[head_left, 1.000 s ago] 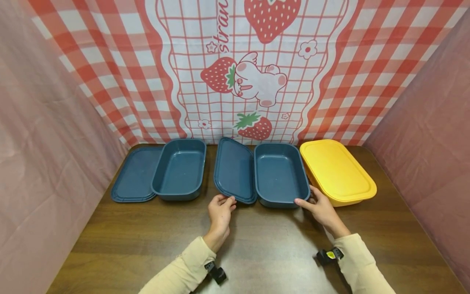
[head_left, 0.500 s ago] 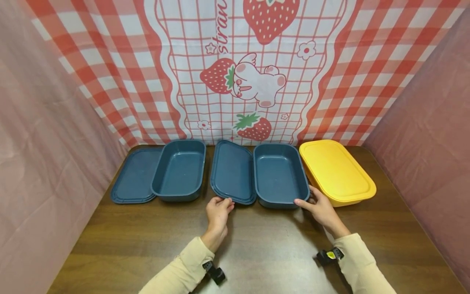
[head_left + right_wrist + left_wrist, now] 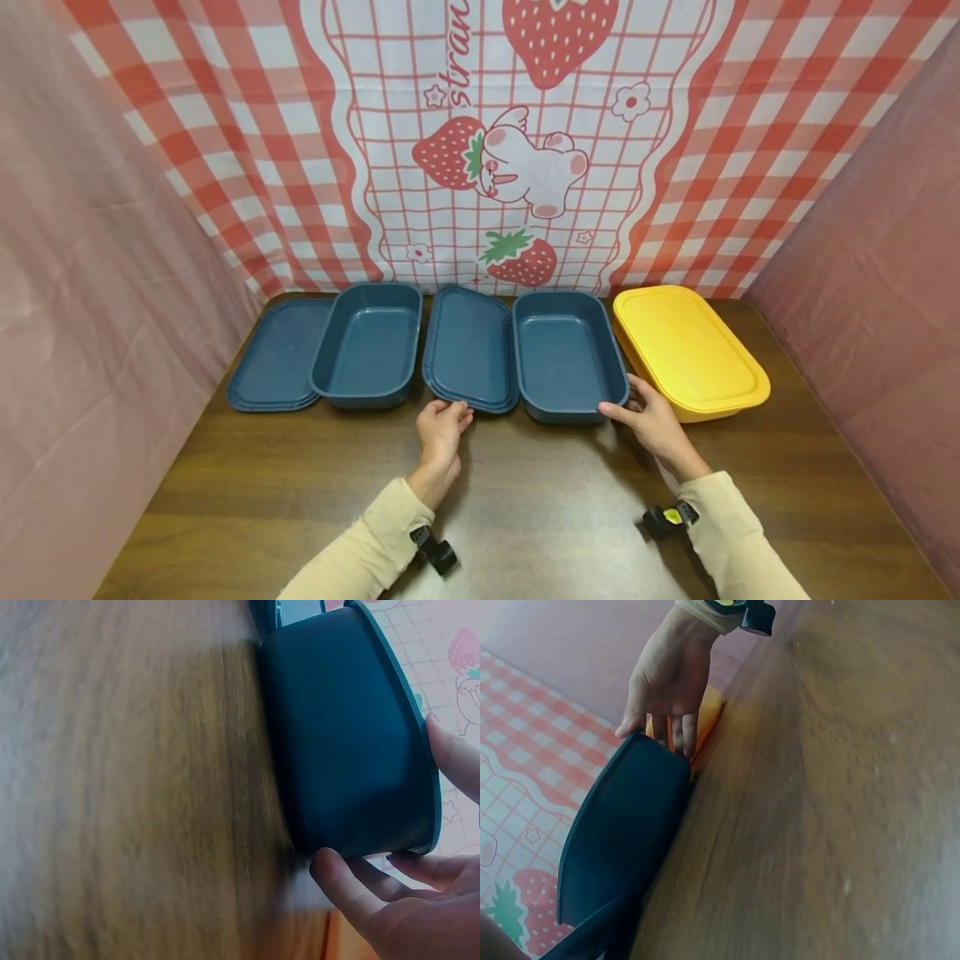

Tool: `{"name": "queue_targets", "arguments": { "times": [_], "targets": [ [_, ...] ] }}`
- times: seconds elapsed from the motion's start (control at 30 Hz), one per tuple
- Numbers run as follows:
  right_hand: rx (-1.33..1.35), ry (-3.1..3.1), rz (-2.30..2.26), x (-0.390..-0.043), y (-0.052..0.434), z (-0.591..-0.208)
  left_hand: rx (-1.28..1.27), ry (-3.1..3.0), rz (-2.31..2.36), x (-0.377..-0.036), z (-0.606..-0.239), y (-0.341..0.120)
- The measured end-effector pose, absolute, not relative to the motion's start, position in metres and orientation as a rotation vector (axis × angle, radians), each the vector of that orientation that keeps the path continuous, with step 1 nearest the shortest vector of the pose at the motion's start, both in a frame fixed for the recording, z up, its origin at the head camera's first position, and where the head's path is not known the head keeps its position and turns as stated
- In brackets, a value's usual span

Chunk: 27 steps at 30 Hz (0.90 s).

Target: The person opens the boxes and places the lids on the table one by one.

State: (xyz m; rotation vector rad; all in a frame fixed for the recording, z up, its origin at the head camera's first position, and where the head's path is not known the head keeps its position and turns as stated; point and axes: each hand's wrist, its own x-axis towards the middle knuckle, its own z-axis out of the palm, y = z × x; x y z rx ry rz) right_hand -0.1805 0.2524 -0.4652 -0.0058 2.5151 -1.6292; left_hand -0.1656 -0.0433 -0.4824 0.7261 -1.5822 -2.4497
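Lying over the near side of the wooden table (image 3: pixel 540 500), two cream sleeves (image 3: pixel 360 542) come in, each with a black wrist camera (image 3: pixel 663 520) strapped by the cuff. Just past them, here are the hands: left hand (image 3: pixel 438 442) pinching the near edge of the middle lid (image 3: pixel 471 350), towards its left corner; right hand (image 3: pixel 660 427) gripping the near right corner of the right box (image 3: pixel 568 354), thumb up at the rim, fingers on the outer wall in the right wrist view. Now the relation that counts, I'd judge: the middle lid stretches away from the left grip, ahead and slightly right, long axis running roughly away from the person, and the right box sits right alongside it, pointing much the same way, ahead and left of the right grip. Left hand is clearly the nearer one to that lid; whether it lies wholly flat, I can't tell. Counting the row: two open blue boxes, the other being the left box (image 3: pixel 369 354); two blue lids, with the far-left lid (image 3: pixel 277 358) partly hidden by that box; and one lidded yellow box (image 3: pixel 692 350) at the right end. Behind it all hangs one strawberry-print cloth (image 3: pixel 540 250).
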Motion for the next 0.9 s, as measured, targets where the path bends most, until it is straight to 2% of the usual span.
{"name": "queue_targets", "arguments": {
  "times": [0.9],
  "targets": [
    [-0.028,2.551,-1.635,-0.188,0.246,-0.472,0.808,-1.545,-2.553,-0.169,-0.486,-0.055]
  ]
}}
